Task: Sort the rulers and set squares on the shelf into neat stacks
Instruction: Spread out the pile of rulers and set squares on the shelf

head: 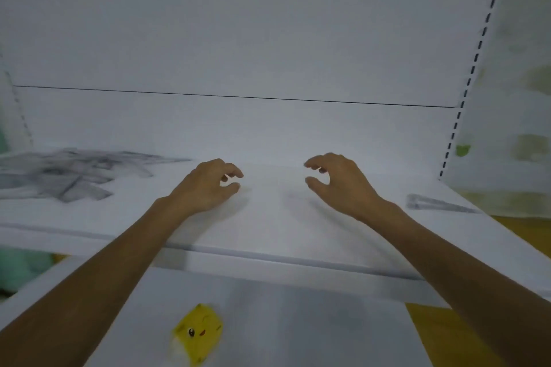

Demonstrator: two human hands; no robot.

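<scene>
A loose, blurred heap of clear rulers and set squares (68, 174) lies on the left part of the white shelf (268, 226). One clear set square (432, 203) lies apart near the shelf's right end. My left hand (208, 185) hovers over the shelf's middle with curled fingers and nothing in it. My right hand (337, 182) hovers a little to the right of it, fingers curled and apart, also holding nothing. Bare shelf shows between the two hands.
The white back panel (268, 39) rises behind the shelf, and a slotted upright (474, 68) runs along the right. A yellow cartoon-face item (199, 332) lies on the lower shelf below. Green and yellowish shapes at the far left and right are blurred.
</scene>
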